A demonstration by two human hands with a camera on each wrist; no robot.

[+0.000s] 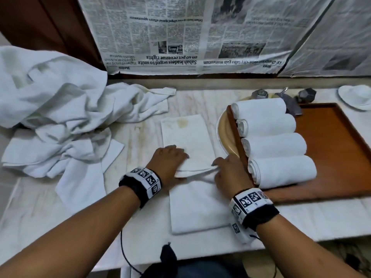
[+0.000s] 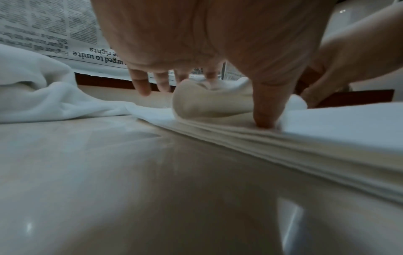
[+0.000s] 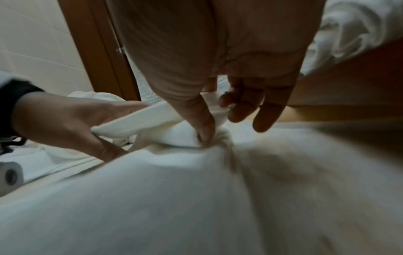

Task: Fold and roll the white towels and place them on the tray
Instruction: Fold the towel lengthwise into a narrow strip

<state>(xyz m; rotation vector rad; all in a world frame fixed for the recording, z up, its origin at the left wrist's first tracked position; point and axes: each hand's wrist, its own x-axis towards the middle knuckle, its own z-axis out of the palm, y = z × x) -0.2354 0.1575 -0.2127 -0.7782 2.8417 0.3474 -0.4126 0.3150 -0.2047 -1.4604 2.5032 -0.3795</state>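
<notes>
A long folded white towel (image 1: pixel 197 207) lies lengthwise on the marble counter (image 1: pixel 40 207), rising in a fold at its middle. My left hand (image 1: pixel 170 162) grips the left end of that fold, fingers on top and thumb (image 2: pixel 263 119) pressed against the layered edge (image 2: pixel 316 148). My right hand (image 1: pixel 227 171) pinches the fold's right end between thumb (image 3: pixel 201 127) and fingers, bunching the cloth (image 3: pixel 174 198). To the right sits the wooden tray (image 1: pixel 337 149), with several rolled white towels (image 1: pixel 275 147) in a row along its left side.
A heap of loose white towels (image 1: pixel 60 109) covers the counter's left. Under the tray's left edge shows a beige sink basin (image 1: pixel 223 133), with faucet fittings (image 1: pixel 289 99) behind. Newspaper (image 1: pixel 180 37) lines the back wall. A white dish (image 1: pixel 356 97) sits far right.
</notes>
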